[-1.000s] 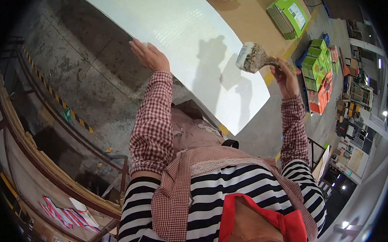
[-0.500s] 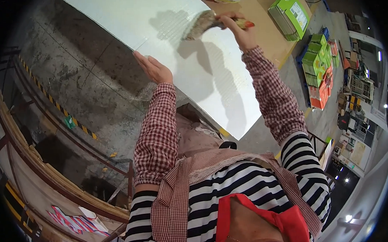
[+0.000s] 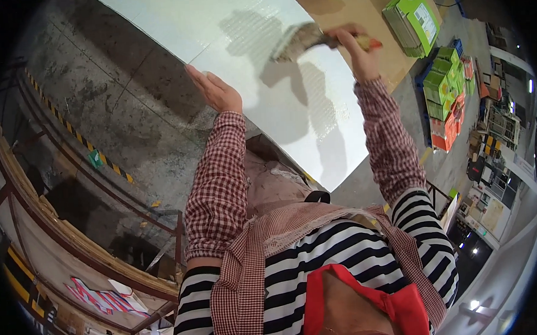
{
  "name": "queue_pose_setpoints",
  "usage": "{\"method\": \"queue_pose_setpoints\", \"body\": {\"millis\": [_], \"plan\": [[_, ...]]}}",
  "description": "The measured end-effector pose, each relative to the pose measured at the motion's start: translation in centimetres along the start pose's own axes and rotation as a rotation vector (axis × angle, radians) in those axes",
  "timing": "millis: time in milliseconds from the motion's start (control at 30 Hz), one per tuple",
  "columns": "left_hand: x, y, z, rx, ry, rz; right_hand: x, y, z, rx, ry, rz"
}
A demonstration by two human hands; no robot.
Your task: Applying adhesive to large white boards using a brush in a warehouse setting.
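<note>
Left hand [image 3: 217, 90] is open and flat at roughly 11 o'clock, right by the edge of the white sheet [image 3: 239, 55], can't tell if it's touching. Right hand [image 3: 360, 52], around 1, is gripping the handle of a wide paintbrush [image 3: 302, 41], kinda blurry, bristles pointing toward 9 over the sheet. Green stack [image 3: 411, 23] sits between 1 and 2, green and orange boxes [image 3: 442, 97] near 2.
</note>
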State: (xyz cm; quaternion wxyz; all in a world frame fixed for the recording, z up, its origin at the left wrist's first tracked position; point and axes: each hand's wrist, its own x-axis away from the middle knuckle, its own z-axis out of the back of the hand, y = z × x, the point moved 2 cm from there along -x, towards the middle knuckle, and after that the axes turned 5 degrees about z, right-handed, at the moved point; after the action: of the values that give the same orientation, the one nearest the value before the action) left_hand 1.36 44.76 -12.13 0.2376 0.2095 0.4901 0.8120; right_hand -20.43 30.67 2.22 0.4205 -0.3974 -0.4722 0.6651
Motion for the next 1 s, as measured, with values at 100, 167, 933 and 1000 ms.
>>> {"method": "queue_pose_setpoints", "body": {"millis": [100,167,933,1000], "plan": [[0.1,0.4,-0.2,0.014,-0.026,0.003,-1.9,1.2,-1.5,0.048,-0.047,-0.014],[0.0,-0.1,0.0,0.013,-0.018,0.034,-0.1,1.7,-0.4,0.105,-0.046,-0.063],[-0.1,-0.1,-0.2,-0.040,0.000,-0.026,11.9,1.4,7.6,0.007,0.068,-0.189],[-0.1,-0.4,0.0,-0.054,0.002,-0.036,10.6,-0.1,6.8,-0.009,0.065,-0.118]]}}
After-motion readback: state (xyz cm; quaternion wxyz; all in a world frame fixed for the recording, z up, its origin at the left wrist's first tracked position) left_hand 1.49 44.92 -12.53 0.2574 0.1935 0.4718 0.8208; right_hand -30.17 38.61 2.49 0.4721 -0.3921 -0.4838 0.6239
